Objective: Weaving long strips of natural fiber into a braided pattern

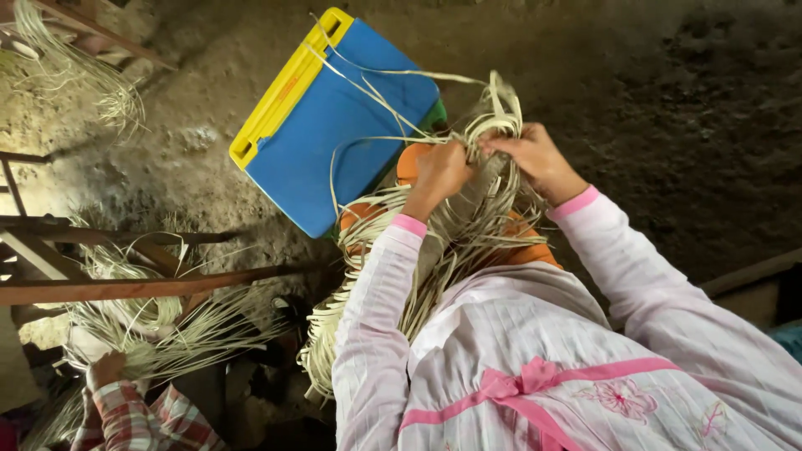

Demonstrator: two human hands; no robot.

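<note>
My left hand (440, 171) and my right hand (535, 157) are both closed on a looped bundle of pale thin cane strips (468, 234). The strips coil at my fingertips and hang down over my lap, between my pink striped sleeves. Under the bundle shows an orange object (411, 160), partly hidden. A few long loose strips trail up over a blue flat case with a yellow edge (334, 125), which lies just beyond my left hand.
At the lower left another person's hand (106, 367), in a plaid sleeve, holds more pale strips (167, 330). Brown wooden bars (125, 288) cross the left side. More strips hang at the top left (100, 88). The ground is bare earth (668, 100).
</note>
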